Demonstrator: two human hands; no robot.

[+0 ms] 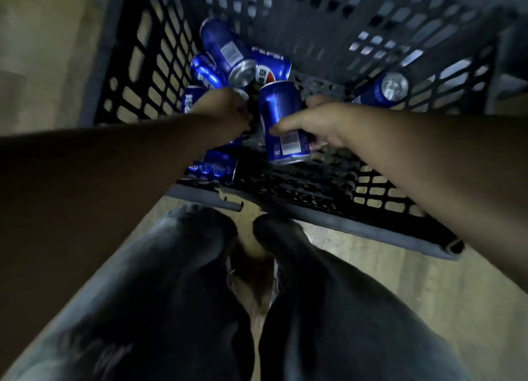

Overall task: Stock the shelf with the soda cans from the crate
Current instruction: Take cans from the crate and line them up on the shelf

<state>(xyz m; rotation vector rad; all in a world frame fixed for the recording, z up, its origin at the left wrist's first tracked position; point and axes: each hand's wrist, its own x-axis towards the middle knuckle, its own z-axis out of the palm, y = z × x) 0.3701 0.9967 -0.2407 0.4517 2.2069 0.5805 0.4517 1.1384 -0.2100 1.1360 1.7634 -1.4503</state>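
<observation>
Closest in are the person's legs in dark trousers (171, 295), with a pale wood-look floor (385, 272) underneath. Just past the knees is the near rim of the dark lattice crate (343, 223), and both bare arms go over it and down inside.

The right hand (323, 126) has a proper grip on a blue soda can (283, 123): thumb across the front, fingers wrapped round the back, and the can a bit tilted with its barcode label facing the camera. The left hand (225, 109) is down among the cans on the crate's left side. Its fingers are hidden under the knuckles, so I can't tell whether it's got hold of anything.

A couple more blue cans (214, 166) lie on the crate bottom below the left forearm. Further in, a heap of cans (228, 55) is piled on their sides in the far left corner. One lone can (383, 90) lies well apart from them by the right wall, silver end toward the camera. It's all pretty blurry, tbh.
</observation>
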